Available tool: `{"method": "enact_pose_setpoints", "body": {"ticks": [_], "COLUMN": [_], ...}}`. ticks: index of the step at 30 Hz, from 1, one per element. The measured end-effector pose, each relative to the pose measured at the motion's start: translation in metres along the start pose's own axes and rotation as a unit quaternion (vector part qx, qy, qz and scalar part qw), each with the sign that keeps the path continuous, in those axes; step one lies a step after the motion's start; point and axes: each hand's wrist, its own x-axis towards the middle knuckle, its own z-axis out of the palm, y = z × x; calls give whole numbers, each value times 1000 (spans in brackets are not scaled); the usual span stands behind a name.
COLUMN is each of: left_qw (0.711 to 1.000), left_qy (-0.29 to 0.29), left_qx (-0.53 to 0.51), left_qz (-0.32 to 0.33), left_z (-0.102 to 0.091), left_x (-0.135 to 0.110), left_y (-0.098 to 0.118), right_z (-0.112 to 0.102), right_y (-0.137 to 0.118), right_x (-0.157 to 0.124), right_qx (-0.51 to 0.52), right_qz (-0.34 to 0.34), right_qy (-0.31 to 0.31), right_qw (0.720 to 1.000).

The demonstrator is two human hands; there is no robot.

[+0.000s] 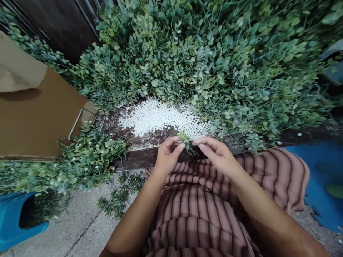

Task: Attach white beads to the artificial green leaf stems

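Found no text, label, brand, number or sign that could be read. Saw only plain, unprinted surfaces on the cardboard, the blue tub and the striped cloth.
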Motion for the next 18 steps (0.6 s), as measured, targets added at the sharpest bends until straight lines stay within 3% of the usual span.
{"method": "enact_pose_setpoints", "body": {"ticks": [2, 5, 9, 12, 15, 18], "left_qw": [995, 978, 979, 979, 938, 890], "left_qy": [-20, -42, -44, 6, 63, 82], "left_qx": [80, 166, 175, 188, 320, 429], "left_qz": [58, 117, 90, 82, 116, 133], "left_z": [1, 5, 0, -18, -35, -39], "left_x": [-2, -8, -9, 4, 29, 55], "left_y": [-1, -3, -8, -11, -16, -25], "right_z": [6, 21, 27, 22, 20, 26], "right_y": [1, 1, 7, 14, 20, 26], "right_x": [4, 10, 12, 12, 11, 11], "right_qx": [50, 66, 88, 110, 139, 149], "right_qz": [40, 35, 52, 83, 82, 80], "right_qy": [1, -15, 3, 24, 11, -14], "right_qw": [998, 997, 995, 990, 987, 985]}}
